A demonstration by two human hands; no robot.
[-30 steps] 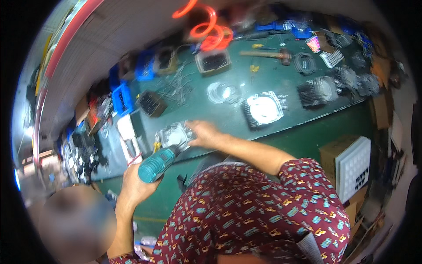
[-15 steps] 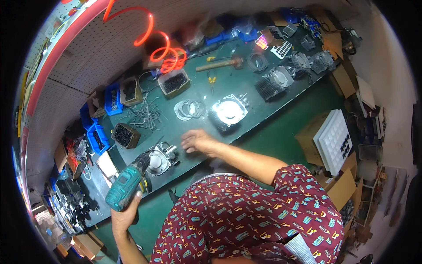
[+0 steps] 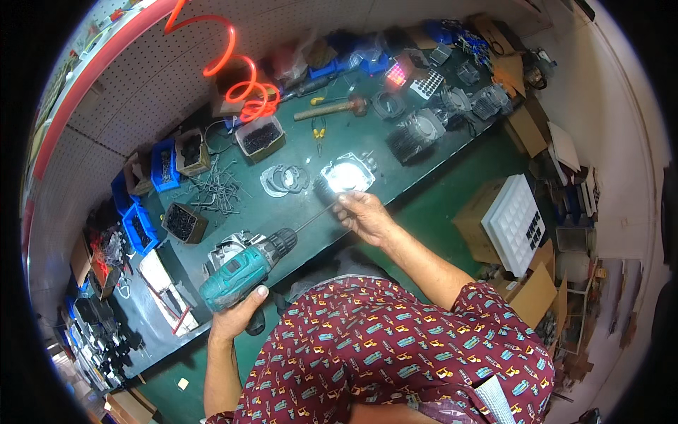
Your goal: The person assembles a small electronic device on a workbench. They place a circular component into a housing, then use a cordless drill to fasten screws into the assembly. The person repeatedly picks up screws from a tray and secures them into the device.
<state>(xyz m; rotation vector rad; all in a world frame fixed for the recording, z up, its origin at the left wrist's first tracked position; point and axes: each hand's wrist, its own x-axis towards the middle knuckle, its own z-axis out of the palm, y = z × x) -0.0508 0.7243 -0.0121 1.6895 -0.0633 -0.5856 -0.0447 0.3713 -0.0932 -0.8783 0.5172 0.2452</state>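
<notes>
A teal cordless drill is gripped by my left hand at the lower left. Its black chuck and long thin bit point up and right. At the bit's tip, the fingers of my right hand are pinched together; whatever they hold there is too small to make out. Just beyond that hand is a finned metal housing, its top brightly lit. Another metal housing lies partly hidden behind the drill. Grey ring-shaped parts lie left of the lit housing.
Bent metal rods and boxes of small dark parts lie at the back left beside blue bins. A hammer and yellow-handled pliers lie farther back. More finned housings stand at right. An orange coiled hose hangs above.
The drill has swung from pointing at the left housing to pointing right, across in front of it. My right hand has moved right and closed at the bit's tip.
</notes>
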